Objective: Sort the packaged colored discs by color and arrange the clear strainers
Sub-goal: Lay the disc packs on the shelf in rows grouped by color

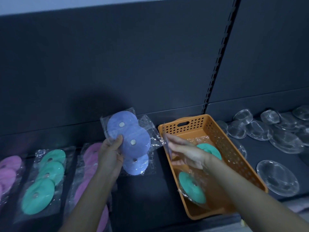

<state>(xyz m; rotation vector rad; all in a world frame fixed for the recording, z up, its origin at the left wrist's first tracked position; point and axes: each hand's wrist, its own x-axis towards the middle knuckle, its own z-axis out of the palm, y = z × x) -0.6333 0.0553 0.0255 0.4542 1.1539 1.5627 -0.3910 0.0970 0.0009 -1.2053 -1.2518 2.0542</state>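
Note:
My left hand (111, 154) grips a clear packet of blue discs (129, 139) and holds it up above the dark shelf, left of the orange basket (234, 149). My right hand (185, 151) reaches over the basket's left rim and pinches the edge of a clear packet that holds green discs (192, 186), which lies inside the basket. On the shelf at the left lie a packet of green discs (44, 180), a packet of pink discs (91, 163) partly hidden by my left forearm, and another pink packet (8, 169) at the frame's edge.
Several clear strainers (260, 129) lie scattered on the shelf to the right of the basket, with one larger strainer (277, 178) nearer the front. A dark back panel with a slotted upright (217, 64) rises behind the shelf.

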